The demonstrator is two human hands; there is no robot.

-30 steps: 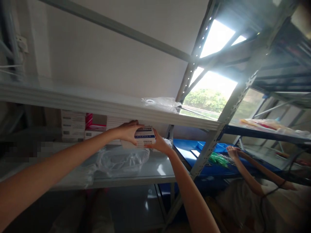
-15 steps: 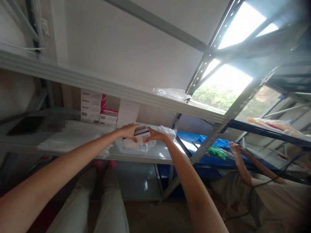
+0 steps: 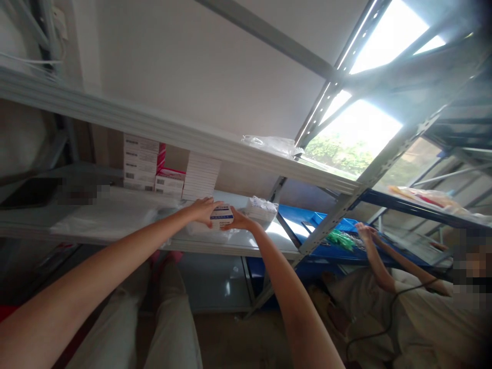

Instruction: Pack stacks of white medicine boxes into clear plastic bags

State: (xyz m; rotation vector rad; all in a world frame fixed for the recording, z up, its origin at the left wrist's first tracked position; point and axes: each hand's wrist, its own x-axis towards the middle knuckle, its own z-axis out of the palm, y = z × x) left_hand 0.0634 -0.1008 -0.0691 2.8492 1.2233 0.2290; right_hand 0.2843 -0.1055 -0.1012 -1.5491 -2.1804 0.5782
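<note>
Between my two hands is a small white box (image 3: 222,216) with a blue band and printed text. My left hand (image 3: 203,210) grips its left side, fingers over the top and thumb at the front. On the right side, my right hand (image 3: 239,219) is closed on the same box. The box is just above the grey shelf (image 3: 246,245), over clear plastic; whether it touches is hard to tell. Behind my hands stand a stack of thin white boxes (image 3: 200,177), a taller stack of white printed boxes (image 3: 140,164) and a lower pink-and-white box (image 3: 169,183).
A plastic-wrapped white bundle (image 3: 262,209) lies right of my hands. Clear plastic sheeting (image 3: 103,215) and a dark flat object (image 3: 31,192) lie to the left. An upper shelf beam (image 3: 172,138) crosses above. At right, a co-worker's hands (image 3: 365,231) are near green items (image 3: 340,240).
The box has turned so its blue-banded side faces me more, and it has shifted slightly left between my hands. The view has tilted a little.
</note>
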